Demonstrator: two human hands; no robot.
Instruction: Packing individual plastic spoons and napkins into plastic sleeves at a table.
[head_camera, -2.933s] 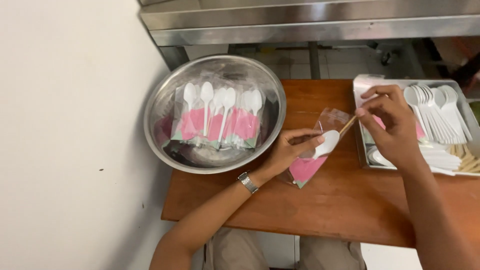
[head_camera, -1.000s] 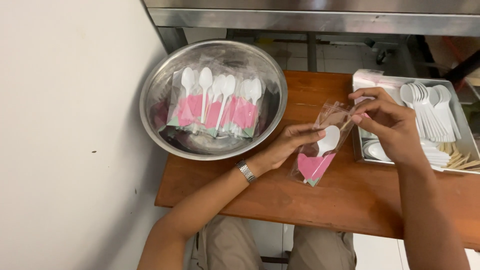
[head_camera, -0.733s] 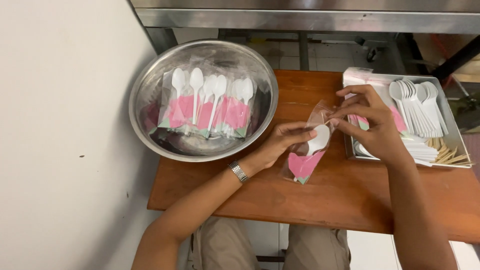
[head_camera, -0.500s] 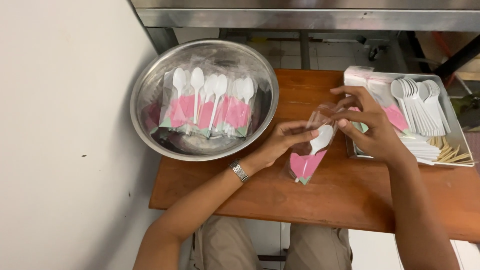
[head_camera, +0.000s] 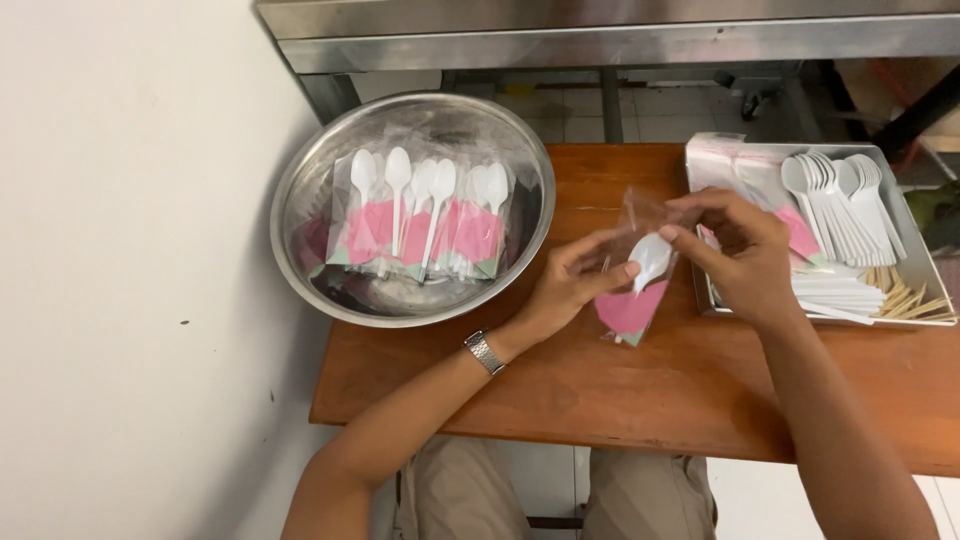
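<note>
A clear plastic pouch (head_camera: 640, 270) holding a white spoon (head_camera: 650, 258) and pink napkin (head_camera: 630, 308) now sits lower above the worktop (head_camera: 620, 385), the wooden stick from moments ago gone from sight. Left hand (head_camera: 565, 290) and right hand (head_camera: 745, 255) fingers stay clamped on its top, beside the steel bowl (head_camera: 300, 200).

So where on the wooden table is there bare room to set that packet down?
Bare wood runs along the near edge of the table, below both hands, and in the strip between bowl and tray behind the packet. Bowl and tray are crowded with packets and spoons.
</note>
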